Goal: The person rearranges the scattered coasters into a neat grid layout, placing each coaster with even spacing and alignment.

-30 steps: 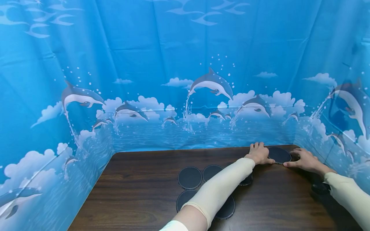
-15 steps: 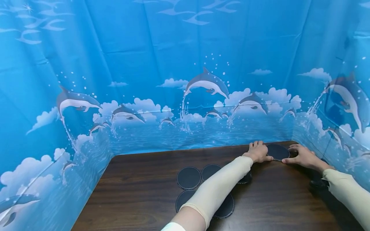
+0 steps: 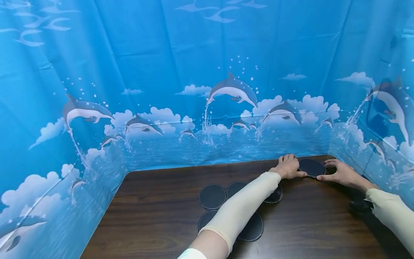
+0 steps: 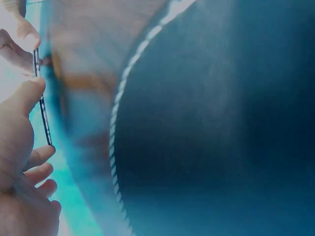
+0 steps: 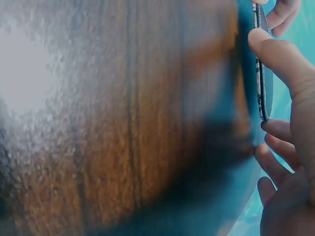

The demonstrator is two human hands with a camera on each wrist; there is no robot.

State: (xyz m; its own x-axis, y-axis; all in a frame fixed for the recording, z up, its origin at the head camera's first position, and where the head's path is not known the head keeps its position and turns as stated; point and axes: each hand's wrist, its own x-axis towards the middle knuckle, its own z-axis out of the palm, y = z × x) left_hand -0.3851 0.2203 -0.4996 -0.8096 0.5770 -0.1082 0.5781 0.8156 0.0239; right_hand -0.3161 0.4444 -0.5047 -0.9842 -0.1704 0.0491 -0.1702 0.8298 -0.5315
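Observation:
A round black coaster with a stitched rim is at the far right corner of the table, between my two hands. My left hand grips its left side, thumb at the near edge. On the right side my right hand pinches it between thumb and fingers. Seen edge-on in the left wrist view, the coaster is thin, with the left thumb and a fingertip on its rim. The right wrist view likewise has the coaster's rim between the right thumb and fingers.
More black coasters lie mid-table, among them a back-left one, a right one and a front one. My left forearm crosses above them, hiding parts. A blue dolphin-print curtain borders the brown wooden table.
Both hands stay on the same coaster at the far right corner. The head view shifts slightly; the other coasters keep their places.

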